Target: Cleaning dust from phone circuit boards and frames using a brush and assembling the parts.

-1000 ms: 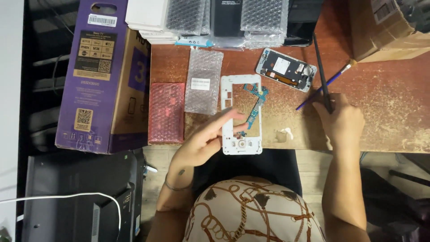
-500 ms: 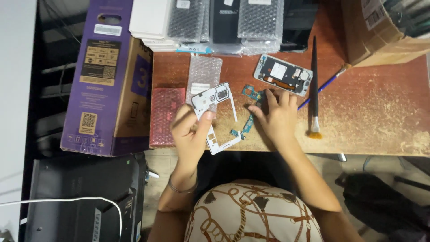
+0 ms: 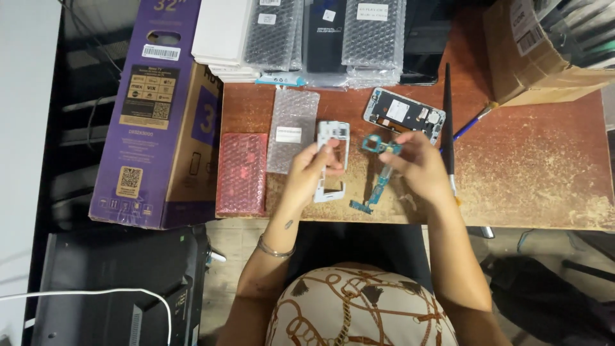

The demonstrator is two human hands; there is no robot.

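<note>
— What did the left hand have?
— It gripped the white phone frame, lifted just above the desk.
— And the right hand?
— Its fingers pinched the teal circuit board, just beside the frame. An opened phone lay beyond it.

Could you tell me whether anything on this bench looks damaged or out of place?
The reddish wooden desktop is badly worn, its finish scuffed pale along the front right. The opened phone body lies askew. The left hand holds a white plastic phone frame, and the right hand holds a teal circuit board; neither part looks broken.
</note>
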